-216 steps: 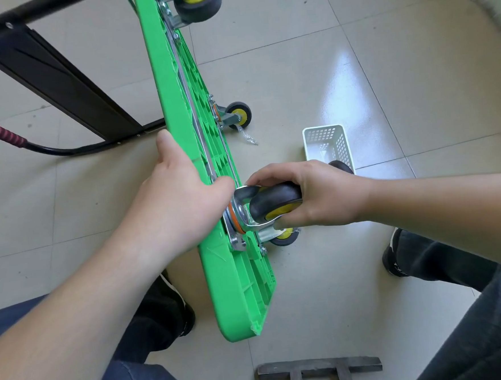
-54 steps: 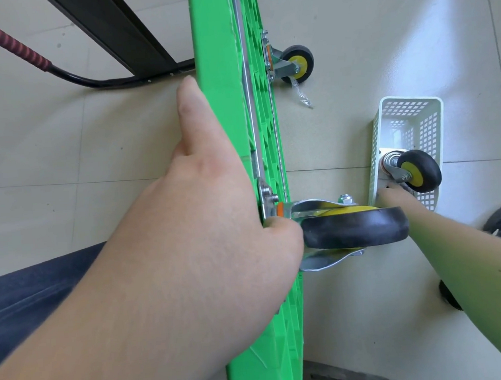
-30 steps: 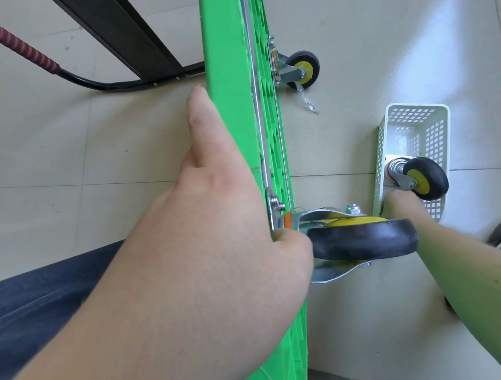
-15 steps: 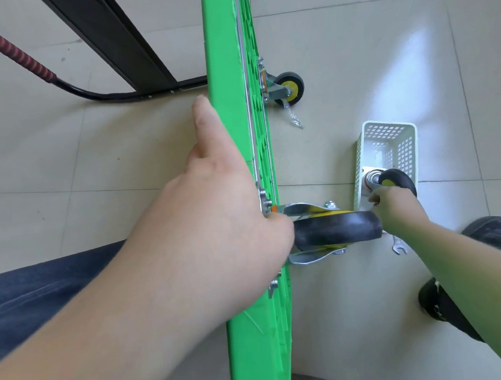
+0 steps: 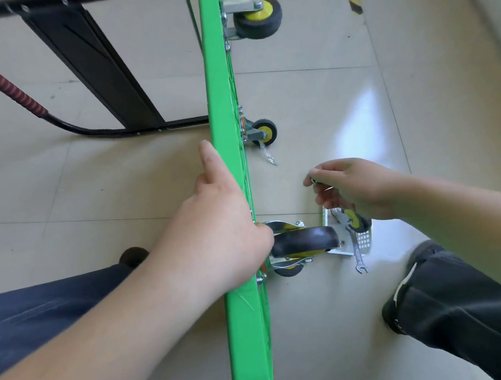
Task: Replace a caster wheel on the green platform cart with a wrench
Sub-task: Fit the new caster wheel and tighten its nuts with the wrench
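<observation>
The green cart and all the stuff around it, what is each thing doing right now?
Green cart: tipped on its edge.
Left hand: gripping the cart's edge beside the near caster.
Near caster: against the cart's underside.
Right hand: raised, pinching something small; cannot tell what.
White basket: on the floor, a spare caster in it.
Wrench: lying on the floor, untouched.

We see the green cart standing on its edge. A black caster sticks out sideways. The wrench lies on the floor.
</observation>
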